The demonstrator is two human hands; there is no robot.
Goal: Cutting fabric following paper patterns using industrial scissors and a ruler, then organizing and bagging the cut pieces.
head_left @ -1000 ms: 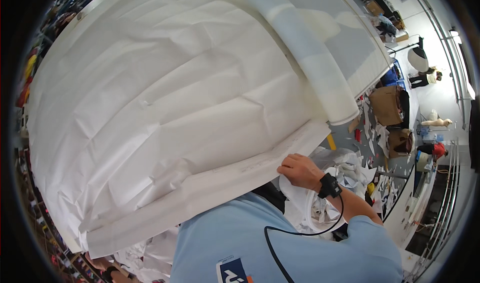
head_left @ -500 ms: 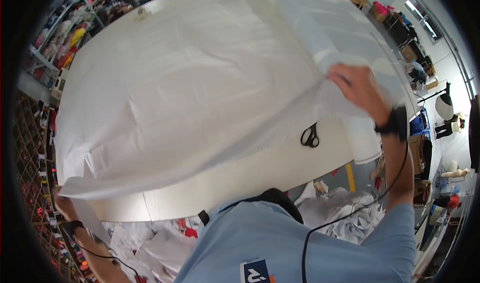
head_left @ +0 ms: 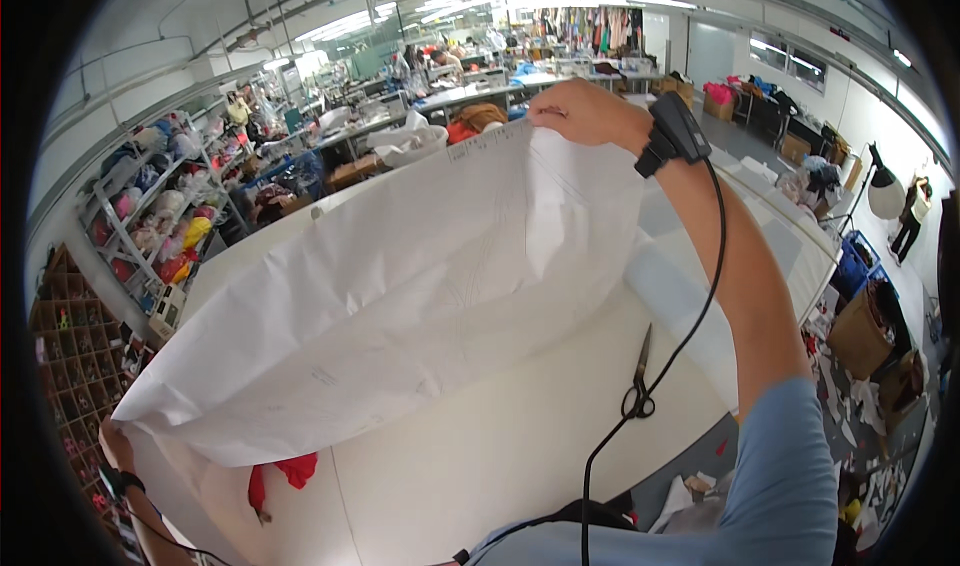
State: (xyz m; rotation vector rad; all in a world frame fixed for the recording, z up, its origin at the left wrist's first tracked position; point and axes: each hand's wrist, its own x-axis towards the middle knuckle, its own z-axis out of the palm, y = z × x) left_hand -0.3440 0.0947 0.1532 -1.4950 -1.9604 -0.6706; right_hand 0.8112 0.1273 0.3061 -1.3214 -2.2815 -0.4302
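A large sheet of white pattern paper (head_left: 390, 276), with thin drawn lines and small print, hangs in a sagging span between my two hands over the pale table (head_left: 440, 476). My right hand (head_left: 590, 114) is raised high toward the far side, its fingers closed on the sheet's upper edge. Low at the far left, my left hand (head_left: 116, 444) grips another corner; its fingertips are partly hidden by the paper. Black-handled scissors (head_left: 638, 398) lie on the table to the right of the sheet. A red piece of cloth (head_left: 296, 468) shows from under its lower edge.
A roll of pale bluish-white material (head_left: 675, 291) lies on the table's right part. Shelves of bagged goods (head_left: 165, 206) and a wooden pigeonhole rack (head_left: 70, 336) stand at left. Paper scraps (head_left: 690, 501) lie beside the near right edge. A black cable (head_left: 655, 376) runs from my right wrist.
My right hand has lifted its edge of the paper up and away, raising the sheet off the table. The view has tilted up to the room. Red cloth now shows on the table.
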